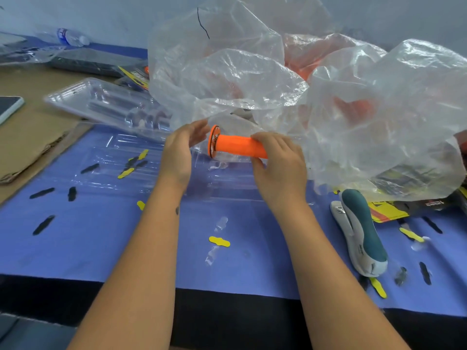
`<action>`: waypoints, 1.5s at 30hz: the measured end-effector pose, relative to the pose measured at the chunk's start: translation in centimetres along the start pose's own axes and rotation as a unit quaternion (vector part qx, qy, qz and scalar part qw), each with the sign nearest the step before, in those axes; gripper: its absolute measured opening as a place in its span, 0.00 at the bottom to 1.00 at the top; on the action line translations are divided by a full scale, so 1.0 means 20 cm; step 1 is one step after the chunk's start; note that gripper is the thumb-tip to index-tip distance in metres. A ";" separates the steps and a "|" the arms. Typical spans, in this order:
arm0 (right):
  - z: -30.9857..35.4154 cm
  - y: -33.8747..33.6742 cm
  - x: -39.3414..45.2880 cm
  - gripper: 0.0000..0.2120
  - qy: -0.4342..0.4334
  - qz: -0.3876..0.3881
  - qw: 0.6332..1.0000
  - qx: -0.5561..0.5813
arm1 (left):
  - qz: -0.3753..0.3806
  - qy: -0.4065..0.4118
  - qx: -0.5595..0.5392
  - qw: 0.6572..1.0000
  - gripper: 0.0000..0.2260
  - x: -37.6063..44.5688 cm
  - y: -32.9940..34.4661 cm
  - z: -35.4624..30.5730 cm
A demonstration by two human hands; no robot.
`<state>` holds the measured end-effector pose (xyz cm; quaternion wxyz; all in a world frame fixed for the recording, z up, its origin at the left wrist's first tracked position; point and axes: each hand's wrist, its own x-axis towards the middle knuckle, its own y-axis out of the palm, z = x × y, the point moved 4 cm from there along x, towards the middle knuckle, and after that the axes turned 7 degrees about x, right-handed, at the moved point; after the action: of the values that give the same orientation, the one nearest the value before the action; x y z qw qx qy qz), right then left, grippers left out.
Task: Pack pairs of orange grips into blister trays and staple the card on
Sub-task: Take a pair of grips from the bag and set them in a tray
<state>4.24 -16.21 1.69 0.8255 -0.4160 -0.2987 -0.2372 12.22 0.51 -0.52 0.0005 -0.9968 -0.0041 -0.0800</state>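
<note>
Clear plastic blister trays (106, 102) are stacked at the far left, and one open blister tray (151, 170) is spread on the blue mat. Beside it, the left hand (178, 152) is held with fingers relaxed and empty. An orange grip (237, 147) is pinched at its plain end by the right hand (279, 160), above the tray. It is best lowered level, flange matched to the cavity. A stapler (361, 233) is parked at right.

Pale blue wall (101, 11) behind; blue-covered table (101, 248), soft even light.
</note>
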 end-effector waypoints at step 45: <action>-0.51 -0.94 0.24 0.17 0.259 -0.133 0.924 0.250 | 0.180 0.352 0.605 0.691 0.27 -0.28 0.99 -0.31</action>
<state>-1.44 -35.58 10.38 0.9121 -0.0771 -0.1768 -0.3617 5.93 -19.27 4.63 0.6190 -0.6615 0.1283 -0.4035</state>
